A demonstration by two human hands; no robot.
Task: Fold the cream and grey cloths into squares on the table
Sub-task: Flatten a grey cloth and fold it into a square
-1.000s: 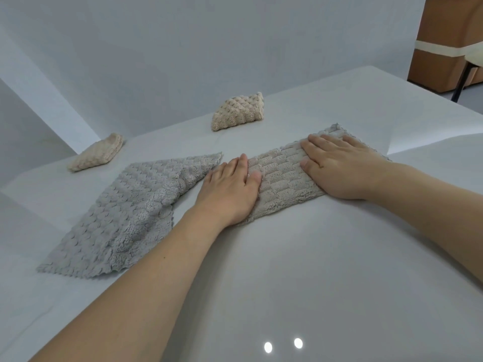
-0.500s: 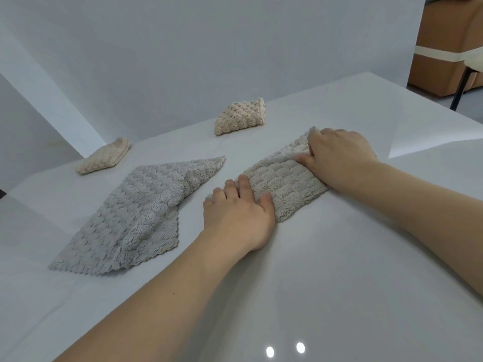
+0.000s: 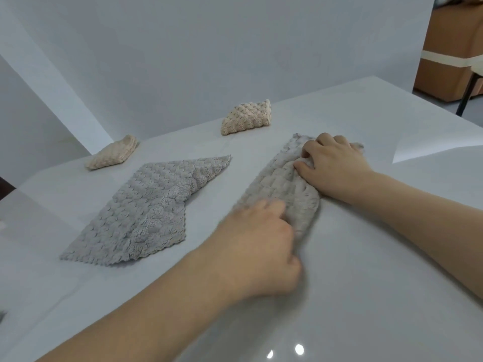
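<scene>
A grey cloth folded into a long strip [image 3: 281,184] lies on the white table [image 3: 379,270], running from near me towards the far right. My left hand [image 3: 261,244] grips its near end, blurred. My right hand [image 3: 337,165] has its fingers curled on the far end, bunching the fabric there. A second grey cloth [image 3: 146,212] lies spread flat to the left, untouched. Two folded cream cloths rest further back: one [image 3: 247,117] in the middle and one [image 3: 112,152] at the left.
A white wall rises behind the table's far edge. Beyond the table's right corner stand a brown cardboard box [image 3: 444,58] and a dark chair leg [image 3: 467,92]. The table's left edge runs close to the left cream cloth.
Both hands went from pressing flat on the strip to curling onto its two ends. My left hand slid back to the near end; the fabric under my right hand has bunched.
</scene>
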